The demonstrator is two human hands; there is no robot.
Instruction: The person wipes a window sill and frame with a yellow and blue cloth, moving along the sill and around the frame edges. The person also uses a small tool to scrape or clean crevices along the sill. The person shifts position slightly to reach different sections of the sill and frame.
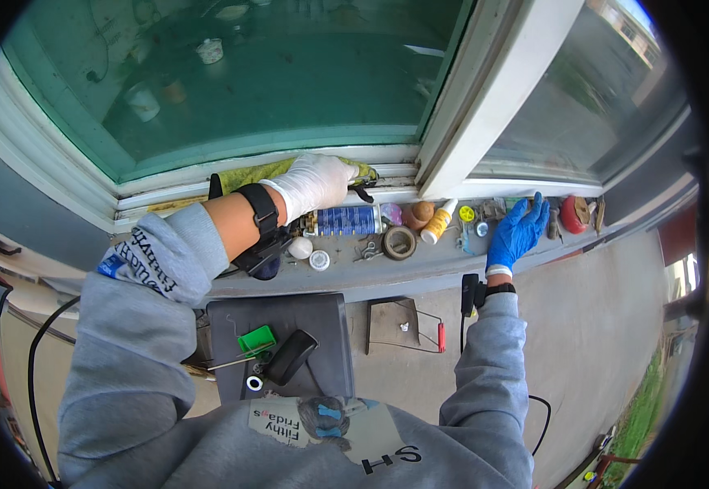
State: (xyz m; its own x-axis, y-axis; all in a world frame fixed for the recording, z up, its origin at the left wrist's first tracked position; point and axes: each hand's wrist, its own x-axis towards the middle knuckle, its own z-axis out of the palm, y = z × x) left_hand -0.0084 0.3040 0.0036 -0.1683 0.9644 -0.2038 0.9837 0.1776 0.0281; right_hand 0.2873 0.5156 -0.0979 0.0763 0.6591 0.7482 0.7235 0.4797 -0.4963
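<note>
My left hand (320, 183), in a white glove, lies on the window track with its fingers round a dark-tipped thing on a yellow-green cloth (250, 176); what exactly it grips is hidden. Just below it on the grey ledge (354, 278) lies a blue printed can (349, 220). My right hand (516, 232), in a blue glove, rests with fingers spread on the ledge near the window frame. To its left are a small round blue-white item (482, 229) and a yellow plastic wheel (466, 213); to its right stands a red rounded object (573, 215).
A brown tape roll (399, 242), a yellow-and-white bottle (439, 222) and a white round lid (319, 260) crowd the ledge. Below stands a dark stool or table (330, 354) with a green tray (257, 340) and black case (292, 357). A metal dustpan (391, 324) lies beyond it.
</note>
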